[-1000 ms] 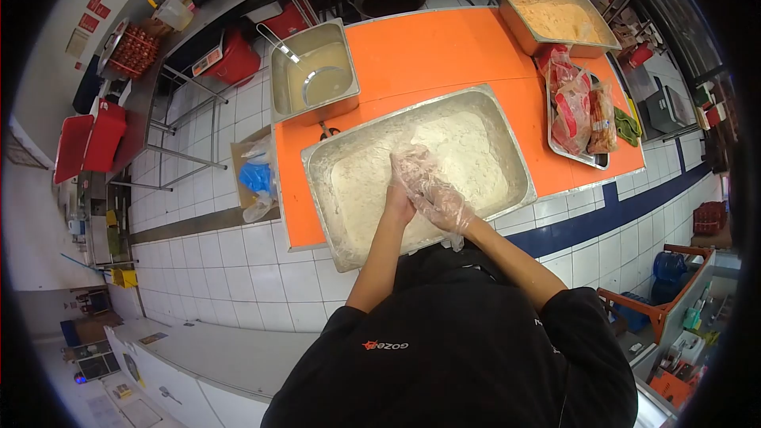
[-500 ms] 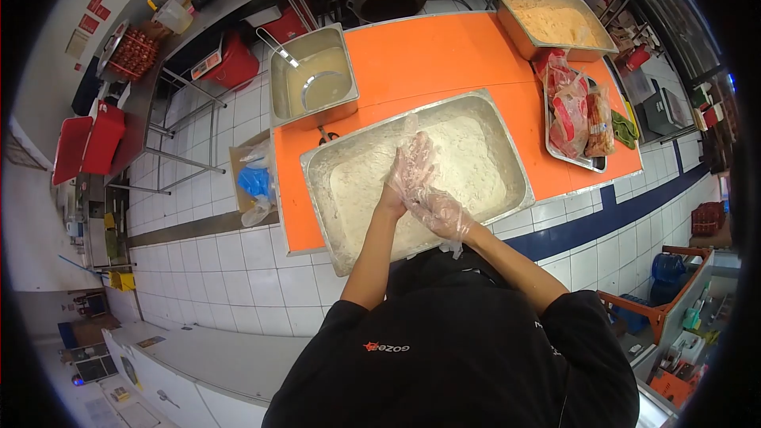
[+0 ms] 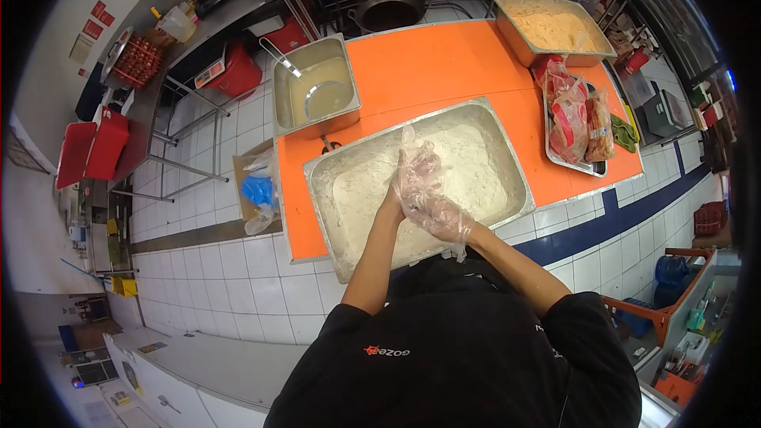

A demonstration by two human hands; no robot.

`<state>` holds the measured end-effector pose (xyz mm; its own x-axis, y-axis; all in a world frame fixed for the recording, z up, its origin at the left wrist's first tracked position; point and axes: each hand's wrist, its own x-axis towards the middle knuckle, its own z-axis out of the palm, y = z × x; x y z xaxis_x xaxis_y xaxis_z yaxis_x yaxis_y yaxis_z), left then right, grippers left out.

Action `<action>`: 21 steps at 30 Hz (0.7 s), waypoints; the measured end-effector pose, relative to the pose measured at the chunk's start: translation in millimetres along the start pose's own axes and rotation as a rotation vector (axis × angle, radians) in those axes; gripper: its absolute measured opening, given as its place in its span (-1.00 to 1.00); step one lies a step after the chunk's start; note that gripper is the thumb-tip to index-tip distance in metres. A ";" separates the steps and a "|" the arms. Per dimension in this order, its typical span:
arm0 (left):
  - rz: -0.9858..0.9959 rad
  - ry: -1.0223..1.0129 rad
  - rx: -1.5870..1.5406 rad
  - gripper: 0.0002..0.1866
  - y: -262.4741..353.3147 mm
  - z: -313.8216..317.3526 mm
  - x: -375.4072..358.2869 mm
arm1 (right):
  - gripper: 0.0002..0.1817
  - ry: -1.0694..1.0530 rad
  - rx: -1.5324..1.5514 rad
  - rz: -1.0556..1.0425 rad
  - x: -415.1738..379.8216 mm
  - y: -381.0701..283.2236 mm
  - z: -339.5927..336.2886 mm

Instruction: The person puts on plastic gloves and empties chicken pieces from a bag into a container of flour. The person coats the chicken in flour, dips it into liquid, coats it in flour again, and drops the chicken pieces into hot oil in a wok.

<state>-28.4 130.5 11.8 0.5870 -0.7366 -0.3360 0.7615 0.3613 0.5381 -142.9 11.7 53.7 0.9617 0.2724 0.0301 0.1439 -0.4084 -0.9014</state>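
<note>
Flour: pale, powdery, faintly lumpy, spread over the bottom of a wide rectangular metal pan at the centre of the frame.
Left hand: in a thin, wrinkled clear plastic glove, loosely spread over the flour.
Right hand: gloved alike, just below and touching the left; I cannot tell whether it pinches anything.
Metal pans: three deep ones counted; besides the flour pan, one of cloudy yellowish liquid towards the upper left and one of crumbly orange-yellow powder at the upper right.
Ladle-like tool: one, shiny metal, its long handle leaning over the liquid pan's rim.
Shallow tray: one, right of the flour pan, with crinkled red-and-clear plastic and a clear bag of brownish food.
Table: smooth, flat, bright orange, beneath the pans and tray.
Floor: square white tiles, with a dark blue band right of centre.
Room: a metal side table at left, a round dark wok near the top edge.
</note>
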 end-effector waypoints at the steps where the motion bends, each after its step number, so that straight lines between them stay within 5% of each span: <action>1: -0.060 -0.091 -0.069 -0.14 2.2 3.0 -3.2 | -0.69 0.013 0.004 -0.008 -0.2 0.3 2.2; 8: 0.076 -0.132 -0.004 -0.22 20.4 33.5 -22.6 | -0.74 -0.019 -0.049 0.080 -3.6 -8.2 4.6; 10: -0.026 0.064 -0.150 -0.29 33.1 58.8 -29.8 | -0.72 -0.124 -0.094 -0.073 -0.8 -11.6 1.1; 15: 0.178 -0.092 -0.305 -0.46 46.4 43.8 -28.3 | -0.72 -0.007 -0.107 -0.047 -10.8 -16.0 2.7; 18: 0.235 -0.219 -0.331 -0.50 51.6 45.1 -36.1 | -0.66 0.078 0.450 0.425 -0.8 -22.6 -19.8; 21: 0.198 -0.262 -0.293 -0.52 47.7 38.9 -37.3 | -0.68 0.354 0.810 0.400 7.0 16.2 -39.6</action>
<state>-24.7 153.0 80.0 0.6685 -0.7434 -0.0211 0.7095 0.6291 0.3175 -124.5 -27.5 56.3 0.9382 -0.0887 -0.3346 -0.2861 0.3457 -0.8937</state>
